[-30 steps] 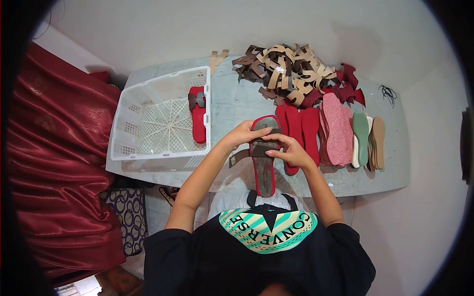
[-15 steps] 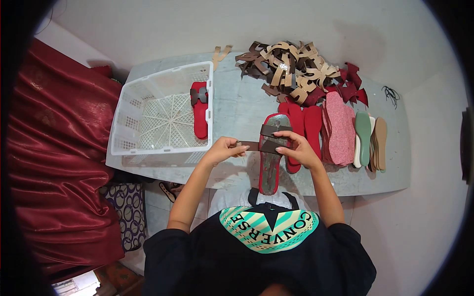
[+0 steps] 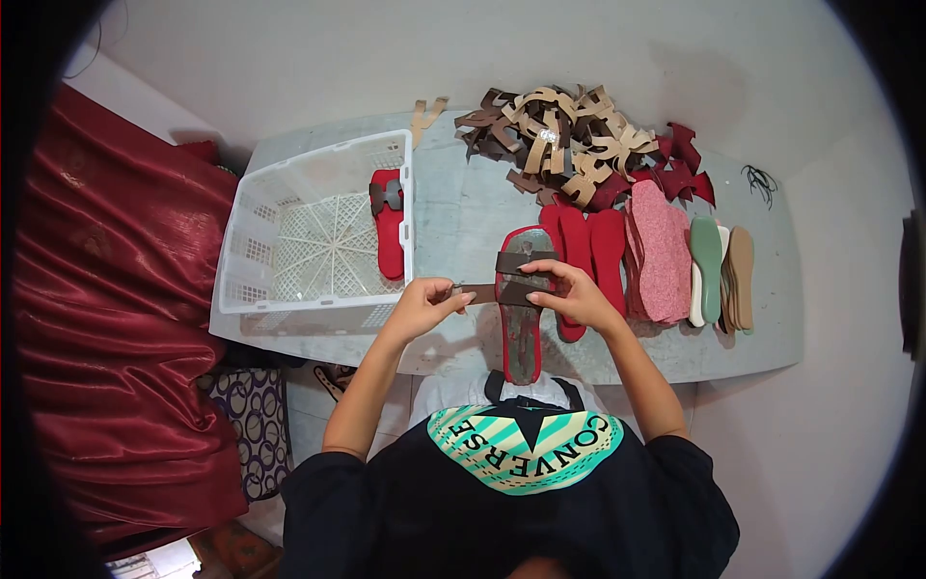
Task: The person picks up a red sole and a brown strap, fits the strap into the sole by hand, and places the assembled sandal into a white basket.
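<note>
A red-edged sole [image 3: 522, 338] with a grey underside lies upright in front of me, brown strap ends [image 3: 519, 292] folded across it. My right hand [image 3: 571, 291] presses on the folded strap ends, thumb and fingers at the sole's right side. To the left of the sole, my left hand [image 3: 431, 304] pinches a loose end of the brown strap [image 3: 480, 293], which stretches out from the sole's left edge.
A white plastic basket [image 3: 318, 311] at the left holds a red slipper [image 3: 390, 236]. Behind the sole is a pile of brown and beige straps [image 3: 564, 135]. Red, pink [image 3: 660, 251], green and tan insoles stand in rows at the right. Black cords [image 3: 760, 183] lie beyond.
My left hand has moved slightly left and down, and more of the brown strap shows between it and the sole. The sole and my right hand have shifted slightly left.
</note>
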### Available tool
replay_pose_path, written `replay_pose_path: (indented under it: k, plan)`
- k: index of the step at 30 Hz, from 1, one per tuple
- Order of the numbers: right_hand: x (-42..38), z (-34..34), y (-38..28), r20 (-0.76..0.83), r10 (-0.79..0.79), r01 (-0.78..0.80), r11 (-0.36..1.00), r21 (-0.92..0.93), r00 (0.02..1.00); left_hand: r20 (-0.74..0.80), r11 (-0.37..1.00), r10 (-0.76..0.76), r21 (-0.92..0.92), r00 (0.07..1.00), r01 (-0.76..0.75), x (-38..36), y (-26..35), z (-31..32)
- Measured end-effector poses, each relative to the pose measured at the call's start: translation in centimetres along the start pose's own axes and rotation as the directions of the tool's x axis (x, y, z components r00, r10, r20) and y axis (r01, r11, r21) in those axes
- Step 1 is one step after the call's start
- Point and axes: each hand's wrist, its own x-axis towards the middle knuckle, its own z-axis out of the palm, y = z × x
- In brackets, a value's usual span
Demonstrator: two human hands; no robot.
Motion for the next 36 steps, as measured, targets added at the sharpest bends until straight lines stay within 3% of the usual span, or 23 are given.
replay_pose_path:
  k: [3,5,6,8,13,14,16,20,25,31,36]
  plan:
    - [0.1,0.1,0.1,-0.013,0.008,-0.008,1.0,-0.021,1.0,-0.067,0.996,0.06,0.067,0.996,-0.055,-0.6,1.3,0.9]
    - [0.3,0.5,-0.1,-0.026,0.018,-0.019,1.0,-0.024,0.999,-0.147,0.907,0.26,0.375,0.954,-0.19,-1.0,1.7,1.7]
    - [0.4,0.8,-0.2,-0.041,0.031,-0.032,0.999,-0.025,0.999,-0.149,0.908,0.26,0.374,0.954,-0.189,-1.3,2.3,2.4]
    - [0.7,1.2,0.2,-0.047,0.028,-0.03,0.999,-0.045,0.998,-0.215,0.731,0.465,0.64,0.859,-0.236,-1.7,3.8,3.9]
    - [0.9,1.6,-0.2,-0.057,0.053,-0.059,0.993,-0.1,0.997,-0.167,0.531,0.628,0.806,0.76,-0.262,-1.0,3.9,6.2]
    - [0.9,1.5,-0.1,-0.06,0.049,-0.055,0.994,-0.096,0.997,-0.168,0.531,0.63,0.805,0.758,-0.263,-0.8,3.8,6.7]
    - [1.0,1.3,0.0,-0.064,0.045,-0.051,0.994,-0.092,0.997,-0.091,0.407,0.685,0.871,0.723,-0.276,-0.5,3.6,7.6]
    - [0.7,0.8,0.4,-0.052,0.009,-0.012,0.998,-0.061,0.999,-0.158,0.465,0.664,0.853,0.731,-0.237,0.5,3.1,8.8]
    - [0.4,0.2,0.7,-0.053,-0.015,0.01,0.995,-0.103,0.998,-0.279,0.514,0.741,0.821,0.611,-0.248,0.9,1.7,10.1]
    - [0.5,-0.2,0.5,0.047,0.028,-0.027,0.999,-0.019,0.999,-0.294,0.517,0.776,0.803,0.559,-0.296,0.6,1.1,10.5]
    - [0.6,-0.4,0.1,0.086,0.071,-0.072,0.997,0.009,0.994,-0.263,0.529,0.757,0.784,0.598,-0.325,0.4,0.8,10.3]
